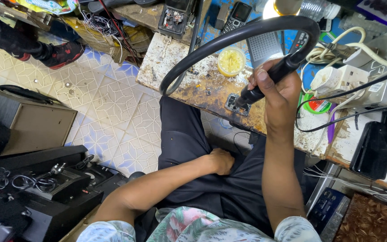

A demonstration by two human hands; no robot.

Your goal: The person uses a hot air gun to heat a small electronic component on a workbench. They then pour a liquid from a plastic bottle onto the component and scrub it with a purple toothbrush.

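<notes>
The right hand (277, 92) has its fingers wrapped tight around the black handle of a hot-air wand (265, 83), whose long axis slants down-left from the thick black hose (229, 38) to a nozzle directly over the small circuit board (237, 104). That board lies near the front edge of the stained workbench (180, 71), with the yellow flux tub (231, 61) just behind it. The left hand (222, 160), loosely curled and holding nothing, rests on the lap in front of the board.
</notes>
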